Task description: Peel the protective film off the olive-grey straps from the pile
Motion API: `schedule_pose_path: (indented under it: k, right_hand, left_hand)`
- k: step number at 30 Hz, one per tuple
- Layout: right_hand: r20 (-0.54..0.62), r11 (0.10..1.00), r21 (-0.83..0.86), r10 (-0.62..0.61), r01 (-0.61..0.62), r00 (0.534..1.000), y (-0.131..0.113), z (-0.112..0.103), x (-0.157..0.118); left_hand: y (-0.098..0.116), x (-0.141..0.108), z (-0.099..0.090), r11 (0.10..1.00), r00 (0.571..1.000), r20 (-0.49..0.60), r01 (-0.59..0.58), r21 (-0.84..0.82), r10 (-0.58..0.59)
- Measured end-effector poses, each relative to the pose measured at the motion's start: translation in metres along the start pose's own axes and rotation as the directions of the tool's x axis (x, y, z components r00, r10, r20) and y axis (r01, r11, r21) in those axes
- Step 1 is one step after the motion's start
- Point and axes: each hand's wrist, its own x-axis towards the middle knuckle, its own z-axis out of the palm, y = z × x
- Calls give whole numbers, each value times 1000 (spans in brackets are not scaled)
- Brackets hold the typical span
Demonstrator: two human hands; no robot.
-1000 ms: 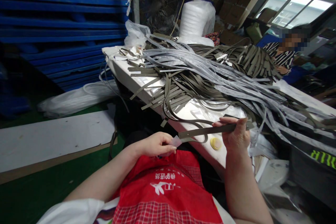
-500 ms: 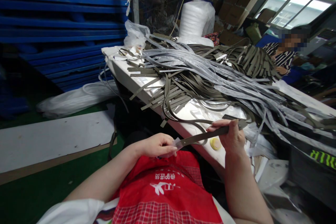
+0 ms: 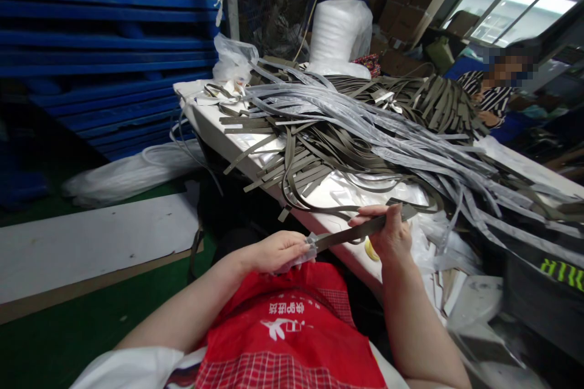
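Here is the olive strap (image 3: 349,234), out in front of the body over the near edge of the table, slanting down from one hand to the other. Its lower end meets a piece of clear film (image 3: 311,247), and the tip looks to be just inside the film, though the crumpled folds make it hard to be sure. So it reads as an early stage: only the tip is at the film, and the visible length beyond is bare. The left hand (image 3: 280,250) pinches the film, thumb laid along the curled fingers; the right hand (image 3: 391,234) grips the strap between thumb and fingers, farther up.

Close by, a yellow disc (image 3: 370,249) peeks out from beside the right wrist. Out across the white table (image 3: 207,118) now: bare olive straps (image 3: 305,161) fan out, flat, matt and square-ended, some bending into smooth loops. Over them sprawl long grey strips (image 3: 328,106), glossy and wrinkled, apparently straps already inside film. Plenty of bare ones are left; how many, the tangle hides.

Beyond stands a puffy white roll (image 3: 331,33) under thin plastic, and to the left a stack of ridged blue slabs (image 3: 114,30). Across the table sits a person in a striped top (image 3: 488,94).
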Motion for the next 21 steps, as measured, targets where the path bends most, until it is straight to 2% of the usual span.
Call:
schedule_pose_path:
  k: [4,8,11,13,15,21]
  right_hand:
    - [8,999,2,35,-35,999,5,8,-3]
    - [-62,1000,-24,12,-13,998,5,4,-2]
    - [21,968,-252,-13,18,1000,1,0,-3]
    - [98,902,-432,20,24,995,-1,2,-6]
    - [104,859,-512,69,-6,992,-2,7,-10]
    - [114,903,-416,173,-111,978,10,20,-17]
  left_hand:
    - [-1,6,3,996,996,-57,-64,55,67]
    - [-4,9,4,996,993,-85,-85,14,86]
    - [-6,8,3,993,987,-125,-109,-50,102]
    - [-7,9,2,991,982,-157,-115,-75,102]
    - [-8,10,0,991,982,-160,-108,-74,95]
    - [-9,12,-1,996,992,-96,-84,37,88]
